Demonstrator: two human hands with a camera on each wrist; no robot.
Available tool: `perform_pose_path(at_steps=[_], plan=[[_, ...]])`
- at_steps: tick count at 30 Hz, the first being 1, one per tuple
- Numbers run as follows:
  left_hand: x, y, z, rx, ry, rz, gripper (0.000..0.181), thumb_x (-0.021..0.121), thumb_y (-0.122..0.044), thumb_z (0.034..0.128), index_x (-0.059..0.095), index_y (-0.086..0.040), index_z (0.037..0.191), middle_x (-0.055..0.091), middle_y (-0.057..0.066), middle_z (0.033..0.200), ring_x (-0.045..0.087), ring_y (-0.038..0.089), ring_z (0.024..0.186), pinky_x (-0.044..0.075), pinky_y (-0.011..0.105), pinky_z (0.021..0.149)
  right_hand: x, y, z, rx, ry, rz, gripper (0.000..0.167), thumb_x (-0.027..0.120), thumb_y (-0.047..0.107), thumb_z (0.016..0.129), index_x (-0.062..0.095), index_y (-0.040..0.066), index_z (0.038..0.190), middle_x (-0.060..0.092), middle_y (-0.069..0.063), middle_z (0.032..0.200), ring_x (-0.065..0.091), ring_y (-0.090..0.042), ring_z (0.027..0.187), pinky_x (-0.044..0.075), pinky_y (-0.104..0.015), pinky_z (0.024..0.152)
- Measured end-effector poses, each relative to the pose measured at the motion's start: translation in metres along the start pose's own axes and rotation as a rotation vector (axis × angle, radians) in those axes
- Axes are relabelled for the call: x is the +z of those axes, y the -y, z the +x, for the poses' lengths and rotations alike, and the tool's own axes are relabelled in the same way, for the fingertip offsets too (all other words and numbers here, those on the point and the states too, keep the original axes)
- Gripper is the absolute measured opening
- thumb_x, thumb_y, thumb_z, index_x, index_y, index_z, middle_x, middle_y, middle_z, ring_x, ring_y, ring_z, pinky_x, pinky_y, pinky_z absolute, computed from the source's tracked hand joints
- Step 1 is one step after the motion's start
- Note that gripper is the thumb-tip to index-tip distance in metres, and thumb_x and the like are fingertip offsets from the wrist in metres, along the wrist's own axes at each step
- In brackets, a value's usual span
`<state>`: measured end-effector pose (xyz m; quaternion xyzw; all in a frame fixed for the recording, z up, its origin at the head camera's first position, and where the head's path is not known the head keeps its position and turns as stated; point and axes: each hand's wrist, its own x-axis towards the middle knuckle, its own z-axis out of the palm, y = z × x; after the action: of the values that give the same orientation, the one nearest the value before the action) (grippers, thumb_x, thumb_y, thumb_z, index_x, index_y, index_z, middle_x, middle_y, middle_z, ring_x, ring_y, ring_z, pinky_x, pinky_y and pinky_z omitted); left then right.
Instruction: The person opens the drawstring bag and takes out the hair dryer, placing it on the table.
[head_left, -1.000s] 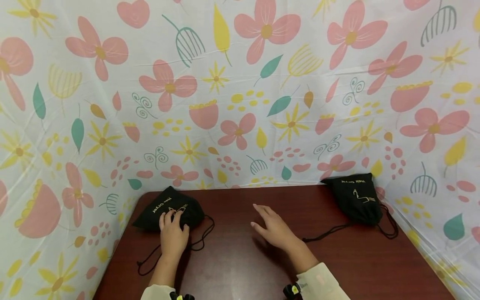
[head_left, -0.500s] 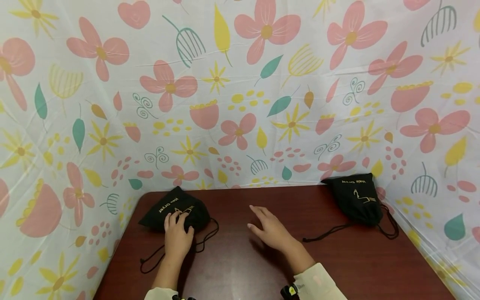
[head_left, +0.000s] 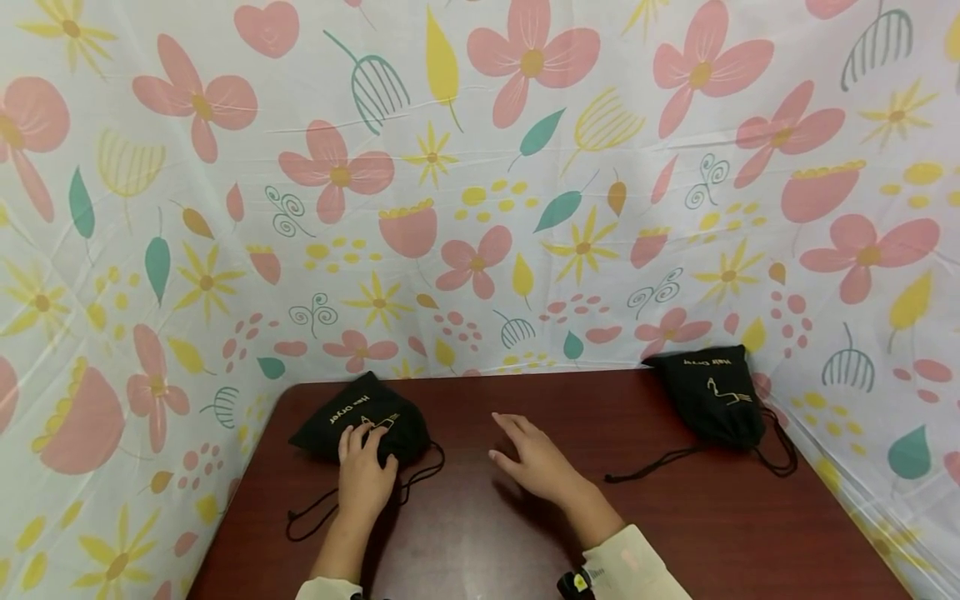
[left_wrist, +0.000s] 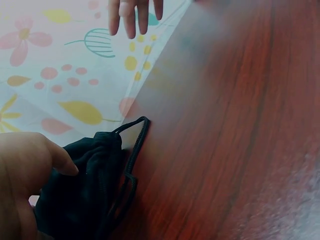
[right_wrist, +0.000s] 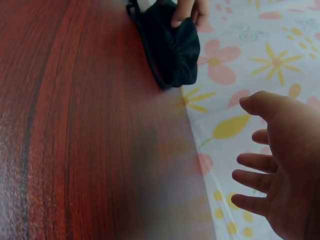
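Printed with gold "Hair Dryer" lettering, a black drawstring bag [head_left: 362, 417] lies at the left of the table in the head view. My left hand [head_left: 364, 479] grips its near side, fingers bent over the top and thumb on the right. In the left wrist view the thumb presses the dark cloth of the bag [left_wrist: 82, 187], and its cord hangs loose. The bag's contents are hidden. My right hand [head_left: 536, 458] is held over the middle of the table, touching nothing. Its fingers are spread and relaxed in the right wrist view.
A second black drawstring bag [head_left: 712, 400] with similar print lies at the table's back right corner, cords trailing forward. A flower-printed white cloth [head_left: 480, 208] borders the dark red wooden table [head_left: 480, 517] at the back and both sides.
My left hand and the left bag have slid to the right, cord trailing along. My right hand has drifted slightly left. The right bag has stayed in place.
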<state>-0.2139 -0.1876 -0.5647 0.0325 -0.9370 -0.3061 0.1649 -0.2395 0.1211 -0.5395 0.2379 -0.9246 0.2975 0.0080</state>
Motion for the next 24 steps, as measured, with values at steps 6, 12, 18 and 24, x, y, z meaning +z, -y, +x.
perform_pose_path(at_steps=[6, 12, 18, 24], plan=[[0.004, -0.006, -0.004, 0.042, -0.007, 0.002, 0.044, 0.073, -0.01, 0.088, 0.063, -0.009, 0.131, 0.048, 0.018, 0.147, 0.026, 0.045, 0.148, 0.043, 0.063, 0.108, 0.003, 0.003, 0.001, -0.005, 0.004, -0.002, 0.066, 0.061, 0.042, 0.1, 0.036, 0.02, 0.158, 0.045, -0.01, 0.154, 0.049, -0.035, 0.138, 0.044, -0.056, 0.109], [0.008, -0.009, -0.007, 0.079, 0.007, 0.01, 0.045, 0.074, -0.009, 0.0876, 0.063, -0.009, 0.131, 0.047, 0.017, 0.148, 0.026, 0.045, 0.148, 0.044, 0.062, 0.107, 0.006, 0.005, 0.001, -0.019, 0.021, 0.013, 0.066, 0.061, 0.041, 0.1, 0.035, 0.021, 0.158, 0.045, -0.01, 0.154, 0.05, -0.035, 0.138, 0.045, -0.056, 0.108], [0.014, -0.011, -0.007, 0.145, -0.006, 0.011, 0.046, 0.076, -0.009, 0.0852, 0.063, -0.01, 0.129, 0.05, 0.018, 0.145, 0.029, 0.046, 0.146, 0.041, 0.063, 0.109, 0.01, 0.006, 0.002, -0.05, 0.023, 0.008, 0.066, 0.061, 0.041, 0.1, 0.035, 0.021, 0.158, 0.047, -0.01, 0.152, 0.051, -0.033, 0.137, 0.046, -0.055, 0.108], [0.017, -0.015, -0.01, 0.172, 0.003, -0.001, 0.046, 0.076, -0.009, 0.0845, 0.064, -0.011, 0.129, 0.051, 0.016, 0.145, 0.03, 0.044, 0.146, 0.042, 0.062, 0.109, 0.014, 0.008, 0.003, -0.064, 0.041, -0.014, 0.066, 0.061, 0.042, 0.1, 0.036, 0.02, 0.158, 0.047, -0.01, 0.152, 0.052, -0.033, 0.136, 0.046, -0.054, 0.108]])
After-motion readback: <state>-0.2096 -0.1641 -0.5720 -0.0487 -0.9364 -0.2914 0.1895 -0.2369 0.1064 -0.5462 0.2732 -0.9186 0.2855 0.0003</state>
